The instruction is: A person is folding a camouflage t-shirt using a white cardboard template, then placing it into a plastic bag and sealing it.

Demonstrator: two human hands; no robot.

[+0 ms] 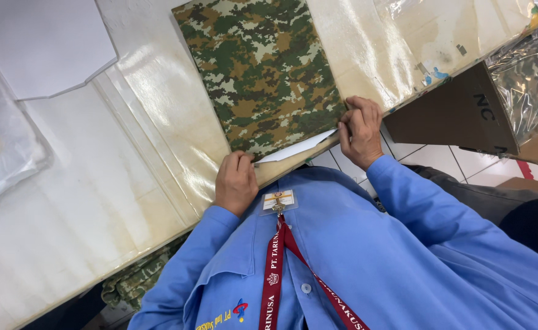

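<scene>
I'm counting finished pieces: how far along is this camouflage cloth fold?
Done: the cloth lies flat on the table as a neat rectangle. In hand: the left hand presses its near edge, where a white sheet sticks out; the right hand seems to grip the near corner. Left: that near edge looks unfinished, with the sheet showing.

Camouflage cloth: far end cut off by the top edge; a white sheet lies tucked beneath its near edge, mostly hidden.

My left hand, at the cloth's near-left corner: fingertips curled under, out of sight.

My right hand, at the cloth's near-right corner: fingertips bent over the hem; what they pinch cannot be told.

Clear plastic bags, left of the cloth: cut by the left edge, contents blurred.

Wrapped camouflage bundle, right of the cloth: cut by the right edge, glare obscuring it.
</scene>
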